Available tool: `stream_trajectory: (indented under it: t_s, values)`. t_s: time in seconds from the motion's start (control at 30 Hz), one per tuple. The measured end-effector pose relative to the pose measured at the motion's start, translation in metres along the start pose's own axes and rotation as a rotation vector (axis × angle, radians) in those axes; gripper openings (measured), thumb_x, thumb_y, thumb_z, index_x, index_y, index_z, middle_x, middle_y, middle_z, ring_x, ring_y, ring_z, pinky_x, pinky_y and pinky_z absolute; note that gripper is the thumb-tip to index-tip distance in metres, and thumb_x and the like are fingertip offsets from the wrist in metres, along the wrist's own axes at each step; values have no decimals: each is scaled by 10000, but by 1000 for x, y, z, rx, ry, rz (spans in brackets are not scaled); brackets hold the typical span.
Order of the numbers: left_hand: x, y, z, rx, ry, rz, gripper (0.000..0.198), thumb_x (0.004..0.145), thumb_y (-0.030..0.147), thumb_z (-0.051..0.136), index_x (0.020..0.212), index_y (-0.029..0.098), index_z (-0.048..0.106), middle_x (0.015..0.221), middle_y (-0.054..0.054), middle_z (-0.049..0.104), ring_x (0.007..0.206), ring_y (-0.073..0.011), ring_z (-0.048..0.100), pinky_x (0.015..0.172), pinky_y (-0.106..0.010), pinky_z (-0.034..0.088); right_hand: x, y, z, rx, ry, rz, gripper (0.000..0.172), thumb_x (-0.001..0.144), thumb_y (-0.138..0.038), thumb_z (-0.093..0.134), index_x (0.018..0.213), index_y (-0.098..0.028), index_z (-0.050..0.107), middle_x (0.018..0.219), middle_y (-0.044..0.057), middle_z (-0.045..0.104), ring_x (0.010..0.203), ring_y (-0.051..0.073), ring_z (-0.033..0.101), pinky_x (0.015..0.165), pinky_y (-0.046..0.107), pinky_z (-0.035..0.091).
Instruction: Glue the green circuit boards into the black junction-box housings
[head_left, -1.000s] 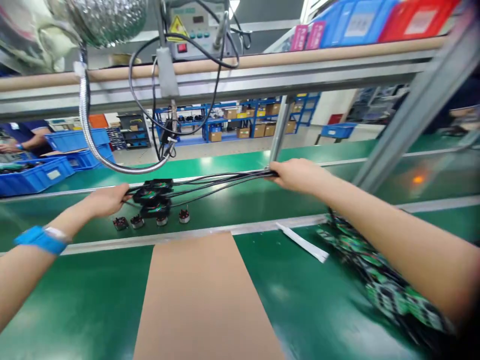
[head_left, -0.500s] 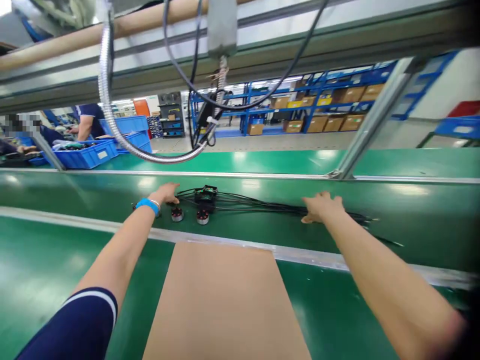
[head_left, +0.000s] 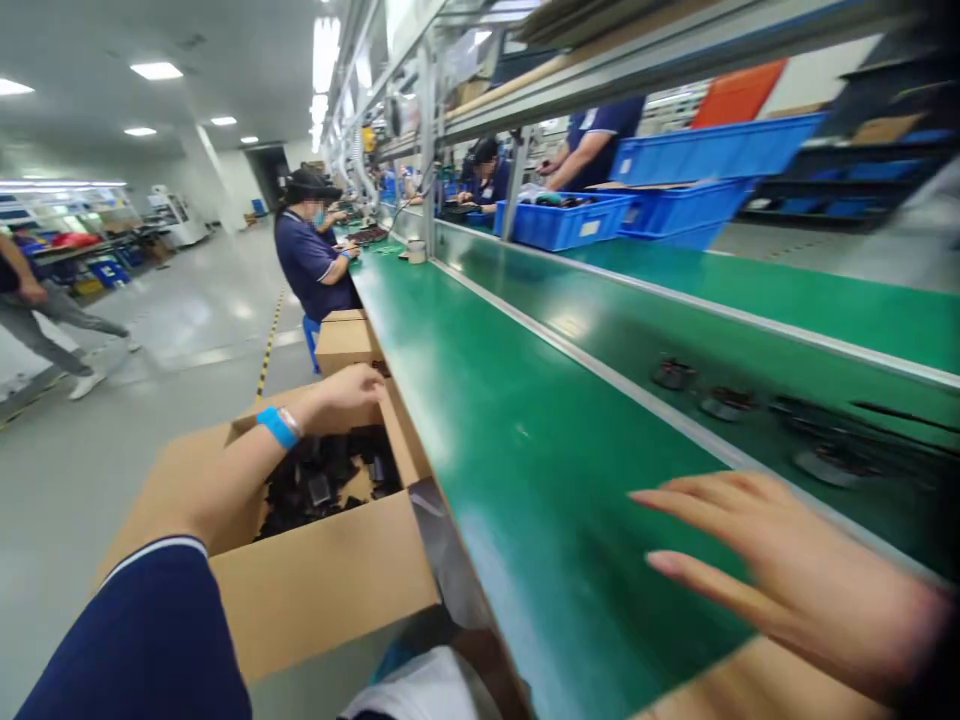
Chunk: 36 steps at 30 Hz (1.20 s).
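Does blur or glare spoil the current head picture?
Head view: right hand motion-blurred; round metal parts beyond it smeared too; left hand noticeably crisper; pale sheen across the green worktop; ceiling lamps washed out white; far right edge dark.

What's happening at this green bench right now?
The person's left hand is over an open cardboard box holding small black parts; whether it grips anything is unclear. The right hand is open, apparently empty, above the green bench. Beyond the metal strip lie round, motor-like parts, blurred. Further along, a co-worker in navy is at the bench.
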<state>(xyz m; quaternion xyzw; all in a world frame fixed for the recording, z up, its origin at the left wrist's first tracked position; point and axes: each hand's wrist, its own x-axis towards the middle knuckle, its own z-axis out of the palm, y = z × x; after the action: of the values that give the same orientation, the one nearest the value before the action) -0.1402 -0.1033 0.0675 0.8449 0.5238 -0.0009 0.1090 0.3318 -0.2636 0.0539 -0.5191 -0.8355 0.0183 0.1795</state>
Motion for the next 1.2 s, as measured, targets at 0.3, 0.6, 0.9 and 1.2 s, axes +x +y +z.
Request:
stream_trajectory:
  t_s: [0.3,0.6,0.9,1.2]
  values:
    - [-103,-133,166,-49,-148,-435,323,924,322,573,1196,150,547,1189,-96,571,1010,-225,598,844,-425,525,217,-239,148,238,-673,-255,313,872,-381,600,1117,-189,634,994,62,657,923,203,605,838,348,487]
    - [-30,-153,225,-1,-21,-513,425,917,334,578,1301,180,482,1360,-116,457,1189,-293,494,969,-530,432,276,-255,322,-4,-686,-9,349,917,-339,570,1216,-163,542,1223,94,556,1041,225,580,866,438,507]
    - [4,-166,253,-33,-61,-584,465,909,326,589,1333,193,452,1387,-118,426,1215,-309,471,965,-537,438,319,-258,407,-104,-590,11,444,907,-335,583,1314,-192,477,1367,111,453,1181,282,500,947,512,452]
    - [2,-172,252,-75,-22,-536,443,912,327,586,1315,188,469,1359,-115,456,1190,-296,493,964,-529,439,324,-249,420,11,-535,3,382,910,-334,580,1253,-176,521,1278,99,522,1098,246,554,895,458,491]
